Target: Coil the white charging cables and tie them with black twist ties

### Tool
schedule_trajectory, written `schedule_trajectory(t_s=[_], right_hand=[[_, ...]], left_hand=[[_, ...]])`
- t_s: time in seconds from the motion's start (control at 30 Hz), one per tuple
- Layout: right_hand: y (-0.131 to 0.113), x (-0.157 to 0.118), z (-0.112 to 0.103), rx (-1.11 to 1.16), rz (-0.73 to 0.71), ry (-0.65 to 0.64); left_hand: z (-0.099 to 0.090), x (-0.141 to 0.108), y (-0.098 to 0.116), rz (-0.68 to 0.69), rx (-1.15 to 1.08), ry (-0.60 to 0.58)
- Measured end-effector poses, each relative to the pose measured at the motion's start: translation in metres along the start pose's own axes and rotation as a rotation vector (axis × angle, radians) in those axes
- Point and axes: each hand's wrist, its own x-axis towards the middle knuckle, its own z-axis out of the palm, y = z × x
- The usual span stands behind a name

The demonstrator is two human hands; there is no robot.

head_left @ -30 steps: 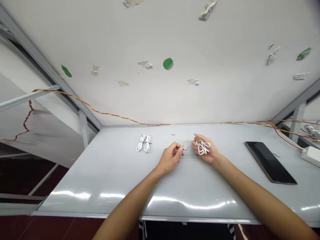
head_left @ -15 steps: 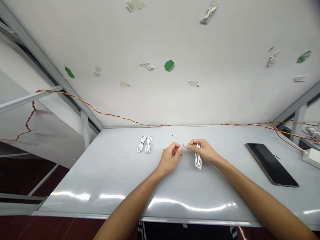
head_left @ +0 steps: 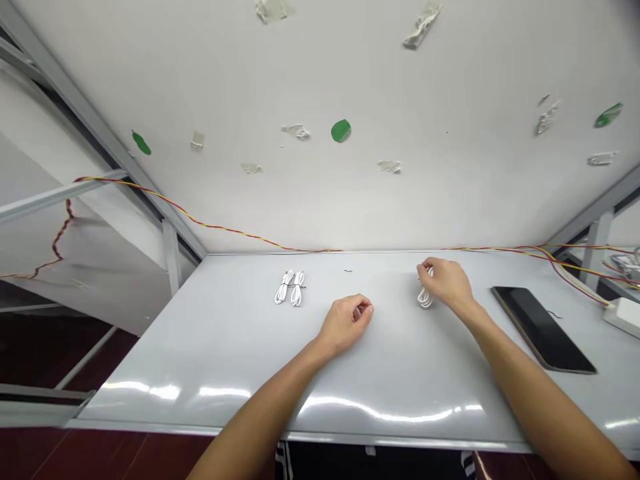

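My right hand (head_left: 447,283) holds a coiled white cable (head_left: 425,298) near the back right of the grey table (head_left: 240,360); its loops hang below the fingertips. My left hand (head_left: 346,323) is above the middle of the table, thumb and fingertips pressed together; whether anything small is between them is hidden. Two more white cable bundles, a left one (head_left: 283,287) and a right one (head_left: 297,289), lie side by side at the back left, each with a dark tie around its middle. A short dark tie (head_left: 348,271) lies near the back edge.
A black phone-like slab (head_left: 544,329) lies on the right, with a thin dark tie (head_left: 555,315) beside it. Further right sits a white power strip (head_left: 624,315). Red and yellow twisted wires (head_left: 225,230) run along the wall.
My right hand has moved right and slightly back with the white cable, away from my left hand. My left hand has shifted slightly right and toward me.
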Motion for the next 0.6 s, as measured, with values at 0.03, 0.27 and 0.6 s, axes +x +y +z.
schedule_trajectory(t_s=[0.03,0.27,0.6], right_hand=[[-0.01,-0.006,0.002,0.145,-0.071,0.009],[-0.057,-0.049,0.023,0.905,-0.253,-0.441],[-0.056,-0.048,0.035,1.285,0.003,-0.565]], left_hand=[[0.0,0.0,0.001,0.004,-0.005,-0.001],[0.003,0.001,0.004,-0.155,-0.363,-0.157],[-0.001,0.01,-0.009,-0.242,-0.53,0.039]])
